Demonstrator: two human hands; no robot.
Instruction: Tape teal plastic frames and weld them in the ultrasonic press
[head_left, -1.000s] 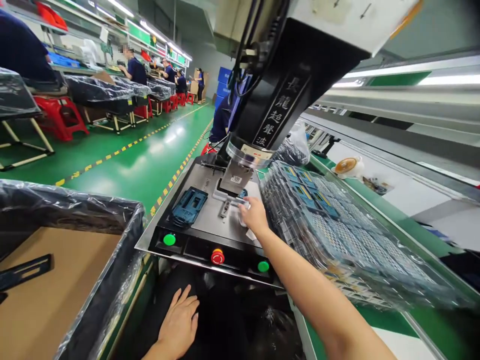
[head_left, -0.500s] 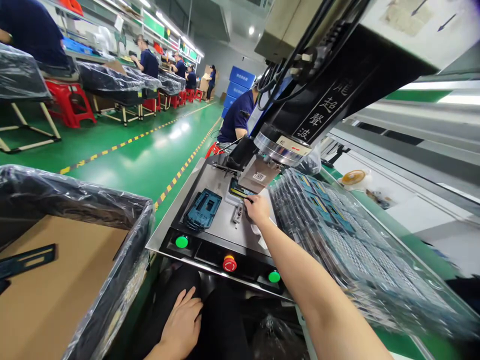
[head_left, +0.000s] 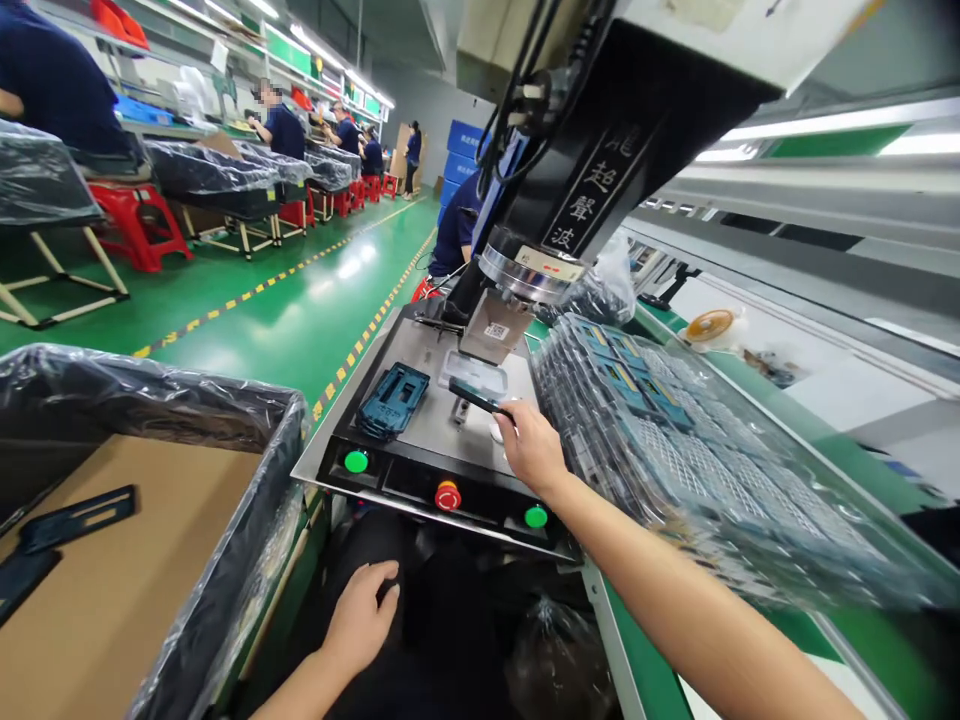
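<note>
My right hand (head_left: 534, 447) pinches the near end of a dark plastic panel (head_left: 474, 394), which is seen nearly edge-on. It is held up in front of the pale fixture (head_left: 491, 378) under the metal head (head_left: 495, 328) of a press. Left of that fixture, a stack of dark teal plastic panels with cut-outs (head_left: 394, 402) lies on the press's metal bed (head_left: 431, 440). My left hand (head_left: 364, 615) hovers over my lap, fingers loosely bent and thumb apart, holding nothing.
Green buttons (head_left: 356, 461) and a red stop knob (head_left: 448, 495) line the press's front edge. On the right, stacked clear trays (head_left: 675, 450) carry some panels. To the left stands a plastic-lined bin (head_left: 247, 410) with cardboard and dark panels (head_left: 79, 518). Co-workers sit further back.
My right hand has drawn the panel out from the fixture below the press head, towards me. My left hand has lifted off my thigh, its thumb apart. The camera view has shifted.
</note>
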